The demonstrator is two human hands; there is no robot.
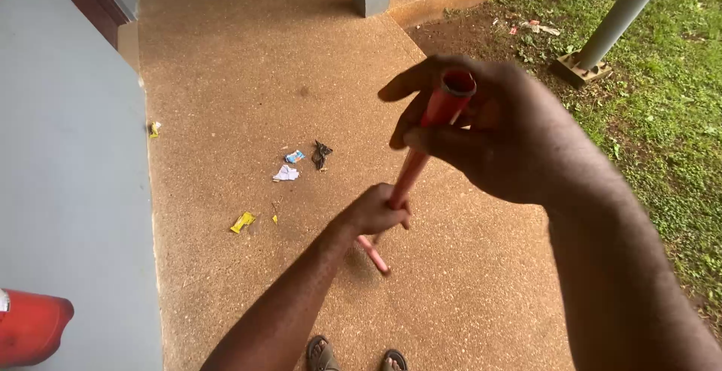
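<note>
Red handle [421, 145], hollow end camera-ward

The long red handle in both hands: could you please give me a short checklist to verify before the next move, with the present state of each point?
1. Right hand grips the top end of the long red tubular handle: ok, fingers wrap it just below the open tip.
2. Left hand grips lower down the handle: ok, fist closed around it.
3. The handle's lower end: cannot tell, only a short stub shows below the left hand.
4. Litter lies ahead on the speckled brown concrete floor: ok, a white paper scrap, a black scrap and a yellow wrapper lie there.
5. Sandalled feet stand away from the litter: ok.
</note>
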